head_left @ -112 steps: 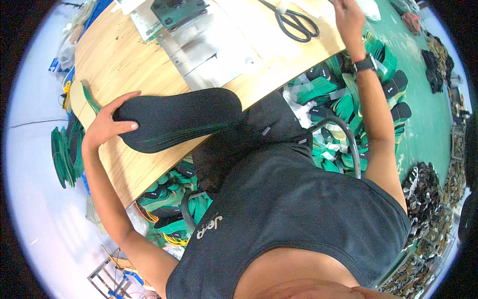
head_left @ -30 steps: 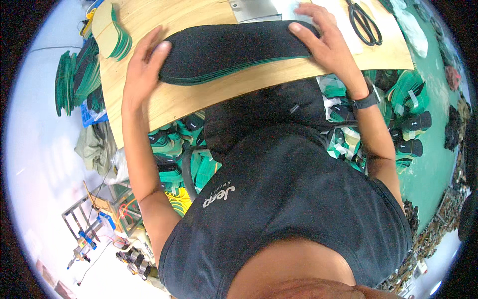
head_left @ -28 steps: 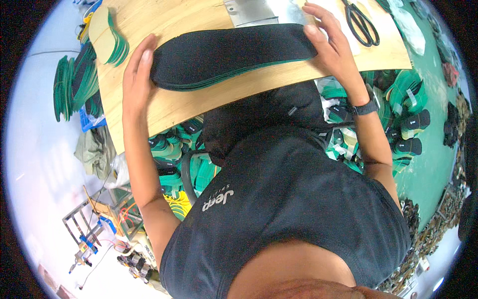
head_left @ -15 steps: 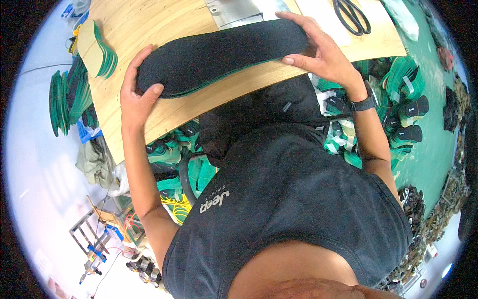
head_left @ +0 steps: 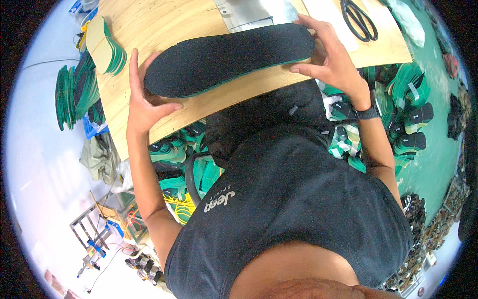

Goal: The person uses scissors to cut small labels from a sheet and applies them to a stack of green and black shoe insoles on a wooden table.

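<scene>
A long black insole (head_left: 229,60) with a thin green edge lies lengthwise across the wooden table in front of me. My right hand (head_left: 331,62) grips its right end, fingers around the far corner and thumb by the near edge. Around the left end is my left hand (head_left: 144,107), its thumb stretched below the insole and its fingers spread beside it. Whether a finger of that hand touches the rim, I cannot tell. How many insoles lie under the top one is hidden.
On the table (head_left: 149,22) are a tan-and-green insole stack (head_left: 107,47), a metal plate (head_left: 244,12) and a black loop (head_left: 358,20). Bundled green insoles (head_left: 416,119) crowd the floor at right and under the table; more insoles (head_left: 74,94) stand at left.
My left hand has loosened from the insole's left end, its thumb and fingers now spread wider. The right hand stays at the other end. The whole view has shifted slightly.
</scene>
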Demonstrator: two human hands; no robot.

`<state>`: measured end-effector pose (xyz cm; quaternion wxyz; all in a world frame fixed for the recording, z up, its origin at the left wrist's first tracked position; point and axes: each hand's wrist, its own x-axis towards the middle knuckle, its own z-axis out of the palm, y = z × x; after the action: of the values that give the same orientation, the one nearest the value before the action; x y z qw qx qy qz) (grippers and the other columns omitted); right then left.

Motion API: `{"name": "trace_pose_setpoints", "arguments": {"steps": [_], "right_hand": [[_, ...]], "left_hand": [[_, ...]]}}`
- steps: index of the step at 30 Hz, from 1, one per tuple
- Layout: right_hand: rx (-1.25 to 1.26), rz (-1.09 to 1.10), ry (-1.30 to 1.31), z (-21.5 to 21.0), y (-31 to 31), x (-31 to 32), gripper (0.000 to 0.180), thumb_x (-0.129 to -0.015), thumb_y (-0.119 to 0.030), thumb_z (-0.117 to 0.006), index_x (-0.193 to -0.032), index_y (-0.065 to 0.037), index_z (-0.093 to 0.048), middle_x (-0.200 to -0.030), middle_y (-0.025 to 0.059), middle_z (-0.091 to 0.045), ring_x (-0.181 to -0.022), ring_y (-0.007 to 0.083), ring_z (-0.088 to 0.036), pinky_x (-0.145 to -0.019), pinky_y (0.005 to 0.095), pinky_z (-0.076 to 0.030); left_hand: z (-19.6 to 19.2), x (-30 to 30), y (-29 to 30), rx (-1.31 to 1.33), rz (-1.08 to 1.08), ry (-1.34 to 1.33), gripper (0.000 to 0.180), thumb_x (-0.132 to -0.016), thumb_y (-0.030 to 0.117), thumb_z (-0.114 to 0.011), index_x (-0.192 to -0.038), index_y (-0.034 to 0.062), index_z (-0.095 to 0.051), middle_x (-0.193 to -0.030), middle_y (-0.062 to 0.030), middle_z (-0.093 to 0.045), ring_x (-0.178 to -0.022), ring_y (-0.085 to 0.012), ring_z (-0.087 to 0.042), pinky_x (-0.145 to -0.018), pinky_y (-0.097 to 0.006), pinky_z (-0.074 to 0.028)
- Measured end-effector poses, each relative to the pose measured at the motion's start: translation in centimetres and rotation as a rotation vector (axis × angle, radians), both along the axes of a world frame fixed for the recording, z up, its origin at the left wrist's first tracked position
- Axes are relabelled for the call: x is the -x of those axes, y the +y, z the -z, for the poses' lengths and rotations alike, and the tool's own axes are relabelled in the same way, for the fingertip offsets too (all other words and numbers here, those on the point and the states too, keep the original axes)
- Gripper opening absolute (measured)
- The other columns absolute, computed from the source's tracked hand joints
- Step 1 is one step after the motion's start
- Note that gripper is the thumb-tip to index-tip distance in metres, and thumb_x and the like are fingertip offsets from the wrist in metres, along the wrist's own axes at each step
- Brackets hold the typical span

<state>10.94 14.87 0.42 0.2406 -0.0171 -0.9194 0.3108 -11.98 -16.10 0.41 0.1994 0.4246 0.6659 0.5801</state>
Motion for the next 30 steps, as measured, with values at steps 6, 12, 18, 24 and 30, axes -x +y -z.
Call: {"name": "trace_pose_setpoints", "arguments": {"steps": [6, 12, 18, 24, 30], "right_hand": [[-0.100, 0.114, -0.025, 0.1, -1.2, -0.3, 0.077, -0.067, -0.028, -0.081, -0.130, -0.003, -0.045, -0.108, 0.0155, -0.056, -0.101, 0.0322, -0.051, -0.086, 0.0376, -0.044], [-0.225, 0.065, 0.001, 0.0, 0.3, 1.6, 0.074, -0.071, -0.025, -0.080, -0.133, -0.004, -0.045, -0.104, 0.0161, -0.054, -0.094, 0.0303, -0.053, -0.081, 0.0349, -0.045], [-0.184, 0.105, -0.043, 0.5, 0.5, 1.3, 0.073, -0.073, -0.027, -0.078, -0.133, -0.004, -0.043, -0.101, 0.0165, -0.054, -0.091, 0.0309, -0.052, -0.081, 0.0359, -0.045], [-0.133, 0.099, -0.102, -1.3, 0.9, 3.9, 0.061, -0.074, -0.018, -0.073, -0.124, 0.003, -0.044, -0.113, 0.0254, -0.052, -0.108, 0.0387, -0.049, -0.093, 0.0421, -0.041], [-0.044, 0.132, -0.084, -1.1, 1.4, 5.4, 0.064, -0.071, -0.011, -0.072, -0.125, 0.004, -0.042, -0.112, 0.0264, -0.053, -0.106, 0.0409, -0.049, -0.092, 0.0440, -0.041]], "left_hand": [[-0.9, -0.2, 0.1, 0.310, -0.123, 0.159, 0.124, -0.048, 0.006, -0.088, -0.149, 0.0115, -0.017, -0.131, -0.0216, -0.048, -0.121, -0.0304, -0.048, -0.101, -0.039, -0.043], [-0.6, 1.8, 0.1, 0.354, -0.080, 0.425, 0.114, -0.050, 0.016, -0.089, -0.146, 0.0095, -0.027, -0.129, -0.0208, -0.051, -0.120, -0.0324, -0.049, -0.104, -0.039, -0.038], [-0.1, 2.7, 0.8, 0.290, -0.065, 0.391, 0.104, -0.051, 0.014, -0.088, -0.141, 0.0063, -0.038, -0.131, -0.0162, -0.051, -0.120, -0.0274, -0.051, -0.103, -0.036, -0.039], [-0.4, 4.9, 2.1, 0.227, -0.041, 0.291, 0.098, -0.058, 0.005, -0.084, -0.143, 0.0062, -0.034, -0.129, -0.0141, -0.052, -0.116, -0.0215, -0.052, -0.101, -0.033, -0.041], [-0.1, 6.1, 2.6, 0.292, -0.137, 0.312, 0.102, -0.059, 0.013, -0.085, -0.145, 0.0043, -0.030, -0.124, -0.0172, -0.055, -0.111, -0.0219, -0.054, -0.096, -0.031, -0.043]]}}
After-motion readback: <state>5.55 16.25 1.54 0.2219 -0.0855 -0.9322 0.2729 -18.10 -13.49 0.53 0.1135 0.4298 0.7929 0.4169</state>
